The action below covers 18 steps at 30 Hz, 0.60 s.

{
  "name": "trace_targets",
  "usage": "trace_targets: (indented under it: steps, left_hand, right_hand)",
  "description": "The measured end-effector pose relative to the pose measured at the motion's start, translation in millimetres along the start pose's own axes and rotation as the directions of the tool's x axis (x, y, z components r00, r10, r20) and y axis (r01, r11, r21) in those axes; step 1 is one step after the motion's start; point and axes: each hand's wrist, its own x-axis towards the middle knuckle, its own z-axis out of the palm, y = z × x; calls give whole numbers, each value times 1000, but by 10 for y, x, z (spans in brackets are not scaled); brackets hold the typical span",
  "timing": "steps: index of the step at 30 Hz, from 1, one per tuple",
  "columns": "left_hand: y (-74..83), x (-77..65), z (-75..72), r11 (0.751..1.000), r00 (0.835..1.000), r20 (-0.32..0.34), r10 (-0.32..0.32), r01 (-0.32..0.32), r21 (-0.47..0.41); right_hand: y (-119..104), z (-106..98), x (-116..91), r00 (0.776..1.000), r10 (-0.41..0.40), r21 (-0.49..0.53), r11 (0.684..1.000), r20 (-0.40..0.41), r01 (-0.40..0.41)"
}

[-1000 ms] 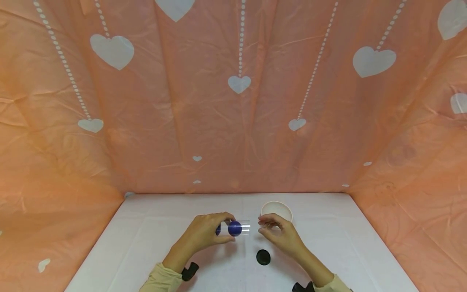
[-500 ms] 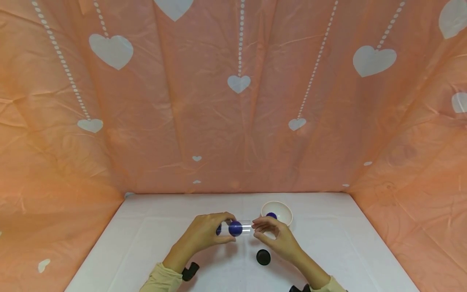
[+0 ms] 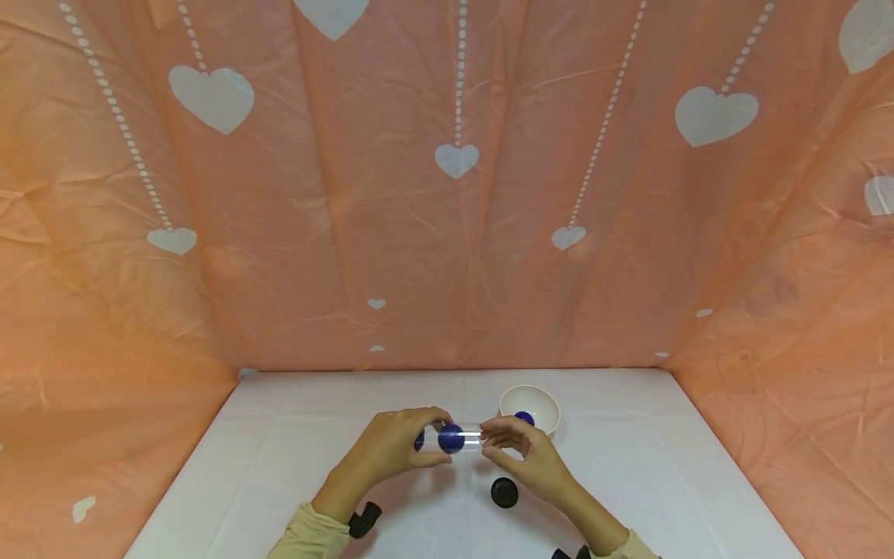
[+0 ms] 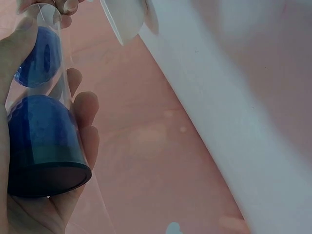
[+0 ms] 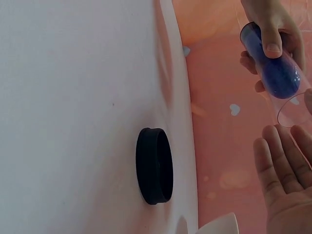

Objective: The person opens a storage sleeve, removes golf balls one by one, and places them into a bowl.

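Observation:
My left hand [image 3: 394,444] grips a clear tube [image 3: 472,437] held sideways above the table. Two blue balls, one nearer the mouth [image 3: 451,439] and one deeper [image 3: 419,441], sit inside the tube. A black cap [image 4: 51,179] closes its far end in the left wrist view. At the uncovered mouth is my right hand [image 3: 536,458], its fingertips by the rim. The right wrist view shows those fingers [image 5: 287,170] fairly straight, palm bare; whether they touch the rim is unclear. Below lies a black round lid [image 3: 504,492].
Behind the right hand stands a white bowl [image 3: 547,401] with a blue ball [image 3: 524,418] in it, partly hidden by the hand. A white cloth covers the table [image 3: 293,435]. Orange sheeting with white hearts [image 3: 457,161] walls the back and sides.
My right hand has moved left and slightly down to the tube's mouth, bringing the blue ball in the bowl into view. My left hand and the tube have hardly moved.

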Motion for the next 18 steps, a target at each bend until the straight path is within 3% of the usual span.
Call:
trace_targets:
  steps: [18]
  left_hand:
    - [7,-1,-21,999,999,-27,29,-28,41]
  right_hand:
    - [18,17,3,998,58,-4,998,12,-58]
